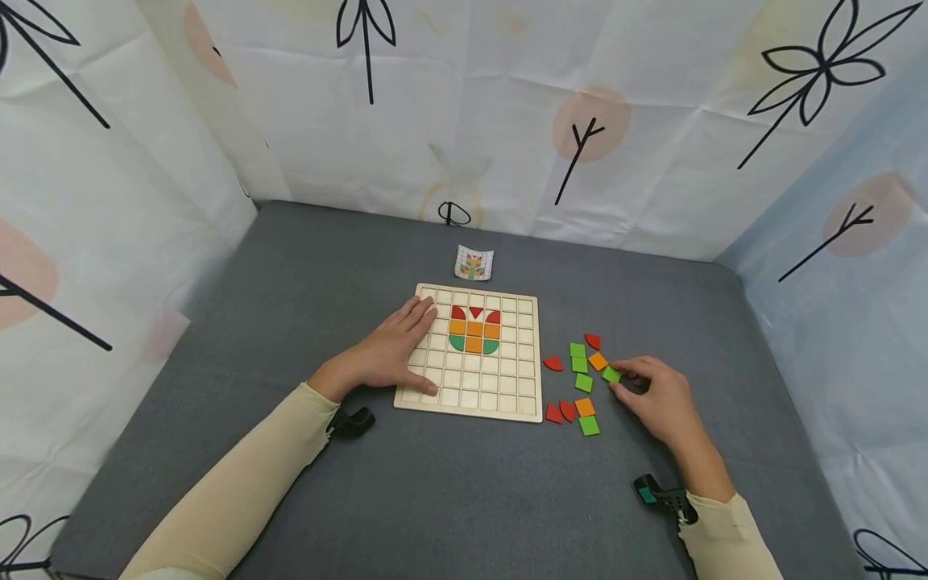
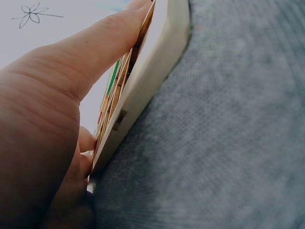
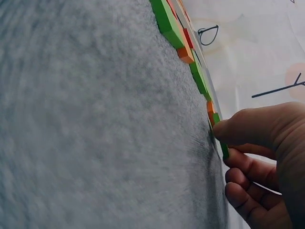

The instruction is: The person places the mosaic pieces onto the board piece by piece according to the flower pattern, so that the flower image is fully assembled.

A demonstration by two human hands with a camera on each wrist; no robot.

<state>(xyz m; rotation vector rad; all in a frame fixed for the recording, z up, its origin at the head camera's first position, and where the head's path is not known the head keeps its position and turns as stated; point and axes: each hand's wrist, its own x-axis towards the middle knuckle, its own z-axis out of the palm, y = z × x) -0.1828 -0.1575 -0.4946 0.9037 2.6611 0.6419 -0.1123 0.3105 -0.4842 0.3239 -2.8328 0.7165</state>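
My left hand (image 1: 387, 348) rests with fingers spread on the left part of a wooden grid board (image 1: 487, 401). In the left wrist view, the thumb lies over the board's pale edge (image 2: 143, 98). Red, orange and green pieces form a compact pattern in the board's upper middle, with an orange square (image 1: 474, 329) at its centre. Right of the board, my right hand (image 1: 658, 396) pinches a green square tile (image 1: 612, 374) between thumb and fingers. That green tile (image 3: 224, 149) appears edge-on in the right wrist view, close beside an orange tile (image 1: 598, 361).
Several loose tiles lie right of the board, among them a green square (image 1: 590, 425), a red quarter-round piece (image 1: 553, 363) and an orange square (image 1: 584, 408). A small picture card (image 1: 474, 263) lies behind the board on the grey table (image 1: 464, 491). Patterned cloth (image 1: 652, 121) surrounds the table.
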